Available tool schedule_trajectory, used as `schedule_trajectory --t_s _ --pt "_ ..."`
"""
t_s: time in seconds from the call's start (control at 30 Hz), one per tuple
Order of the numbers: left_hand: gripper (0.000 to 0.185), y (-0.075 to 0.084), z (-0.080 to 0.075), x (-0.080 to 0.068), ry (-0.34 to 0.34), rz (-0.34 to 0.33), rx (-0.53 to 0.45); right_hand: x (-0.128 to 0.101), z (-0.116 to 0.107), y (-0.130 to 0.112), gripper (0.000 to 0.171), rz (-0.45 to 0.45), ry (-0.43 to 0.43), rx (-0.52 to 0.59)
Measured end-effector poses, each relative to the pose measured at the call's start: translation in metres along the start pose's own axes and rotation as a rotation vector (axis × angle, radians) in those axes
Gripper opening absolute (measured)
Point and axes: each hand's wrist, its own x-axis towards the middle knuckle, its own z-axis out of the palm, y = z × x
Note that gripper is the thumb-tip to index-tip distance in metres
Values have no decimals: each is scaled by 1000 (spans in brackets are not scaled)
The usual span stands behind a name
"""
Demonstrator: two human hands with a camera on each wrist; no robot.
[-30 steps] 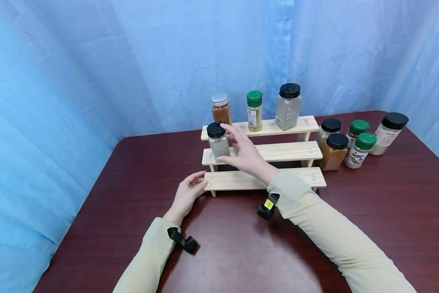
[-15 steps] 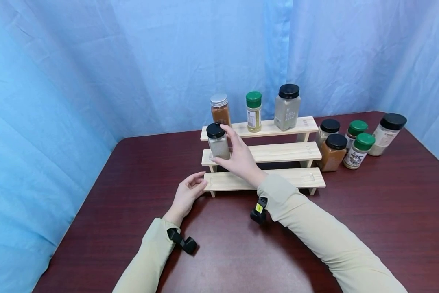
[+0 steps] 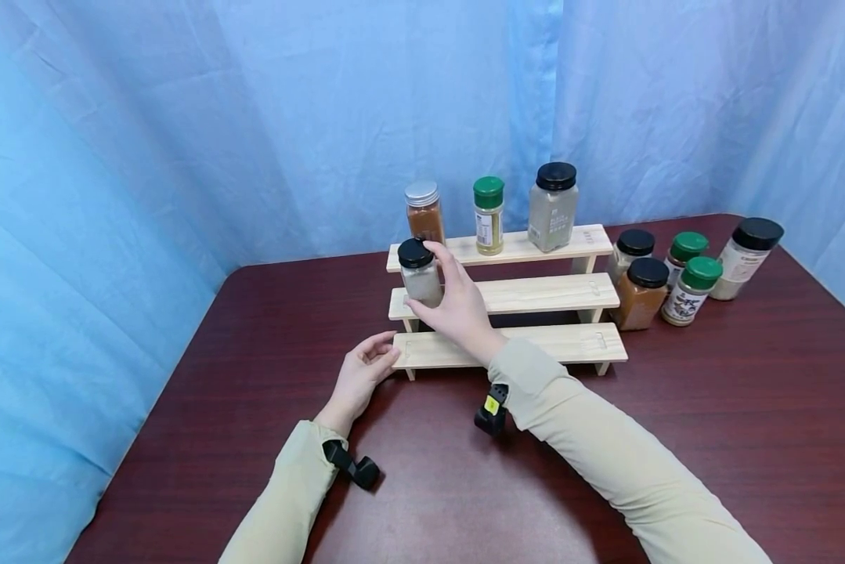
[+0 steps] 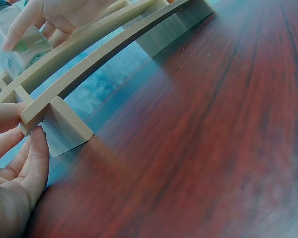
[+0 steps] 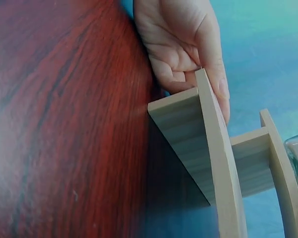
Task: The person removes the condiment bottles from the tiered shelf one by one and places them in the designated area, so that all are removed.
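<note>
A clear spice jar (image 3: 420, 283) with a black lid and pale grey contents stands upright at the left end of the middle tier of a wooden three-tier rack (image 3: 535, 294). My right hand (image 3: 459, 309) holds this jar from the right, thumb low on its front and a finger up by the lid. At the left end of the lowest tier, my left hand (image 3: 360, 376) pinches the board. The left wrist view shows its fingers (image 4: 37, 153) above and below the board's end. In the right wrist view, the jar is only partly visible at the right edge.
The top tier carries a silver-lidded jar (image 3: 424, 211), a green-capped bottle (image 3: 489, 215) and a large black-lidded jar (image 3: 554, 207). Several more spice containers, including an orange-brown jar (image 3: 640, 294), stand on the dark red table (image 3: 746, 407) right of the rack. Blue curtains hang behind.
My right hand and forearm have shifted slightly left, bringing the palm closer around the jar. The jar has barely moved on the middle tier. My left hand has stayed on the rack's end.
</note>
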Motion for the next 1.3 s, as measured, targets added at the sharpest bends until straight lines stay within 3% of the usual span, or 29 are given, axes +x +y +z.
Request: schedule_trajectory --t_s 0.37,0.83,1.3 --pt "40 -1 0 1 17 -1 30 -11 -10 -1 81 7 -39 105" --pt "42 -2 0 2 10 -2 15 -33 -30 3 86 -32 -15 171" --pt "41 -1 0 2 12 -8 3 -64 -59 15 87 -9 -80 123"
